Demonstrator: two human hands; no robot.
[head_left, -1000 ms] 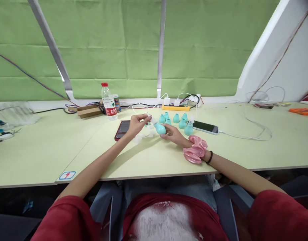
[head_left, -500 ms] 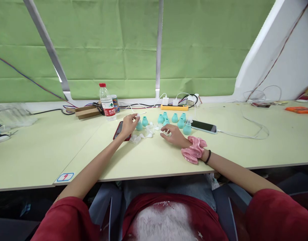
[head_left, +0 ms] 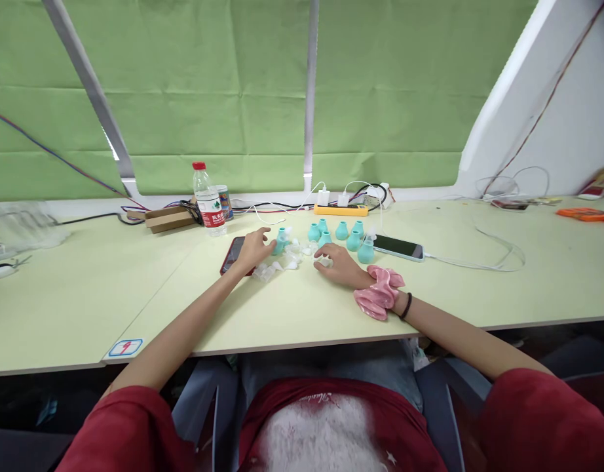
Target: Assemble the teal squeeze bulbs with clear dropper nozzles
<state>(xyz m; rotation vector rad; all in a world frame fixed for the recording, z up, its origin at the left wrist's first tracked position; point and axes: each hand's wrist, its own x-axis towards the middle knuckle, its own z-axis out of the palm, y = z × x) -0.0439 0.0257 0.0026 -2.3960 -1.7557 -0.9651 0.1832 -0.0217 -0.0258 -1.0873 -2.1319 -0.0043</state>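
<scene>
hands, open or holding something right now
Left hand: open, thumb beside a teal bulb; whether they touch can't be told.
Right hand: open, fingers loosely curled, nothing visibly gripped.

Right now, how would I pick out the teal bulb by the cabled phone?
On the pale desk, look right of the right hand for the phone with a white cable at its right end. The teal bulb stands by the phone's left end. Unlike the open-topped bulbs grouped behind it, it carries a clear piece on top.
</scene>
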